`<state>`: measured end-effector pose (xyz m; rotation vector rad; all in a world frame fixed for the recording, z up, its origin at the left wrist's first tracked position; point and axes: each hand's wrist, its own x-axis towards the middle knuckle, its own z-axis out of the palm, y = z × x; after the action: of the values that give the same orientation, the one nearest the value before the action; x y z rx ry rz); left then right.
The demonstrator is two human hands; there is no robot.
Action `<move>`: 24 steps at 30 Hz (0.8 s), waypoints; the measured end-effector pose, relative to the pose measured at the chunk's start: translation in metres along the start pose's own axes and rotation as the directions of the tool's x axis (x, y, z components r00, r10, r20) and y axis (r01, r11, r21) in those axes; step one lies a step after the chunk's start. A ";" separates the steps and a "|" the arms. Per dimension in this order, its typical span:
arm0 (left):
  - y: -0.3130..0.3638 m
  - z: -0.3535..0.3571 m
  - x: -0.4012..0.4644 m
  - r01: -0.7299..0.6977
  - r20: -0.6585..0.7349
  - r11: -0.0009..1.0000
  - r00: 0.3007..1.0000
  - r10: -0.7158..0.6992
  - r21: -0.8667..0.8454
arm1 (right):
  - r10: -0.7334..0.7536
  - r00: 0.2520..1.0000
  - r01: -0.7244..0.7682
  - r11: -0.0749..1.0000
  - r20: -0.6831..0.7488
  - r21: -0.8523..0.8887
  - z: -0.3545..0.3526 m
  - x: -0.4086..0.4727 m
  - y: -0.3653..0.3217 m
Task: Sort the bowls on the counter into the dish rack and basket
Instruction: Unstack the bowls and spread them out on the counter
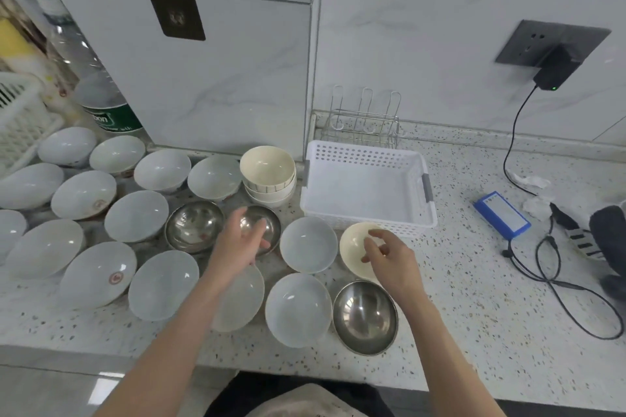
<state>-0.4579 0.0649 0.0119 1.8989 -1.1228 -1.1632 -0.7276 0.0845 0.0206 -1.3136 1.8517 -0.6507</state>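
Observation:
Several white bowls (308, 244) cover the left and middle of the speckled counter (474, 298), with three steel bowls among them: one (193, 225) at the middle, one (267, 222) under my left hand, one (365, 316) near the front. A stack of cream bowls (267, 169) stands beside the white perforated basket (367, 186). A wire dish rack (364, 125) stands behind the basket. My left hand (238, 240) hovers over the steel bowl with relaxed fingers, holding nothing. My right hand (389, 259) hovers over a single cream bowl (354, 245), fingers loosely curled.
A large water bottle (98, 88) and a white lattice basket (20, 115) stand at the far left. On the right lie a blue device (502, 215), black cables (555, 281) and a charger (555, 73) plugged into a wall socket. A dark object (608, 230) sits at the right edge.

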 end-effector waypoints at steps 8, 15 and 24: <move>0.031 -0.037 0.091 0.070 0.064 0.994 0.995 -0.076 0.090 | -0.038 0.999 0.039 0.997 0.021 -0.062 0.051 0.016 -0.053; 0.036 -0.029 0.117 0.041 0.142 0.998 0.989 -0.035 -0.045 | 0.056 0.998 -0.056 0.998 0.025 0.007 0.072 0.010 -0.054; 0.044 -0.028 0.122 0.187 0.246 0.941 0.962 -0.118 -0.280 | 0.117 0.993 -0.116 0.989 -0.004 0.088 0.084 0.008 -0.070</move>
<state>-0.4167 -0.0616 0.0152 1.6700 -0.8602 -1.5751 -0.6221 0.0551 0.0232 -1.1385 1.8707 -0.6688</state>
